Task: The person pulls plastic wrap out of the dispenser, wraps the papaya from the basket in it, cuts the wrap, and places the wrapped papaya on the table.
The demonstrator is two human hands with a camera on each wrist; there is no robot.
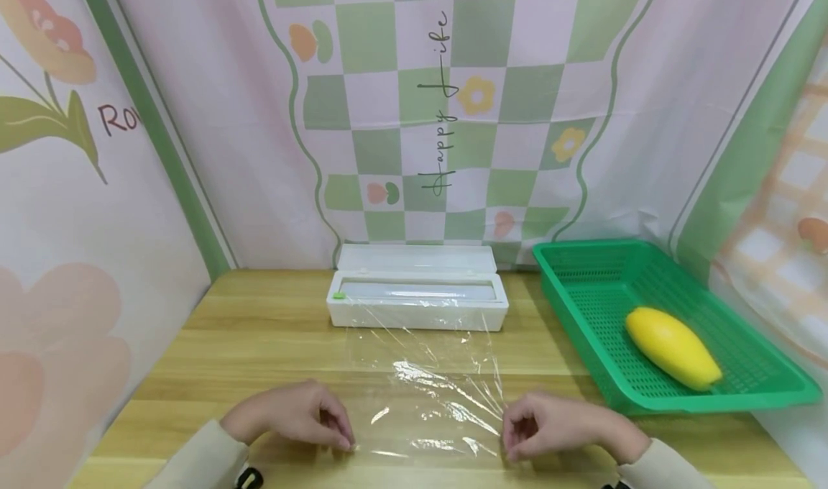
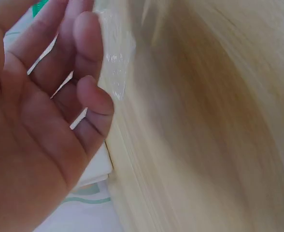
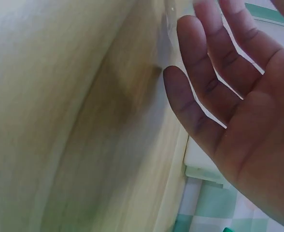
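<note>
head view: the left hand (image 1: 294, 413) and right hand (image 1: 558, 427) each pinch a near corner of the plastic wrap sheet (image 1: 430, 385), drawn from the white dispenser (image 1: 417, 295) across the wooden table (image 1: 259, 338). left wrist view: blurred, fingers (image 2: 91, 53) loosely curled at the film's glinting edge, the pinch itself cut off. right wrist view: fingers (image 3: 205, 58) look spread, thumb out of frame, film barely visible.

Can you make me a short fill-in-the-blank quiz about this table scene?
1. The yellow fruit lies in the ____ basket.
2. The clear film runs out of the ____ dispenser box.
3. The left hand and right hand each pinch a near ____ of the film.

Missing words: green; white; corner
</note>
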